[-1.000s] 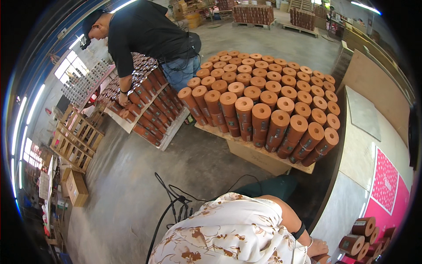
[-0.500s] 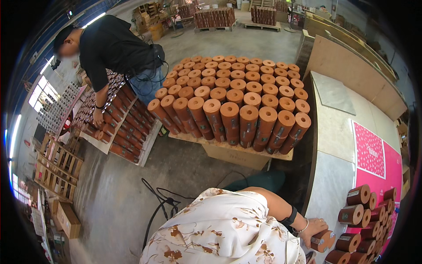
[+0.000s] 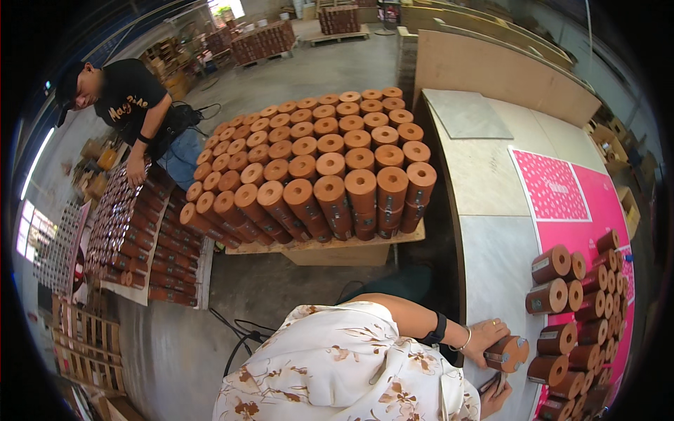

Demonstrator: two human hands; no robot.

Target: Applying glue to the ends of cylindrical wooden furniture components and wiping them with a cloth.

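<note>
My left hand wraps its fingers around a brown cylinder lying at the near edge of the white table, beside a stacked row of rolls. My right hand sits just below, grip unclear.

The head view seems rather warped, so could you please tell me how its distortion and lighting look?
Head view: strong fisheye, so the table edge bows and the corners go black; daylight is even and soft, brightest at the far doorway; the cylinder under the left hand is sharp, without motion blur.
</note>
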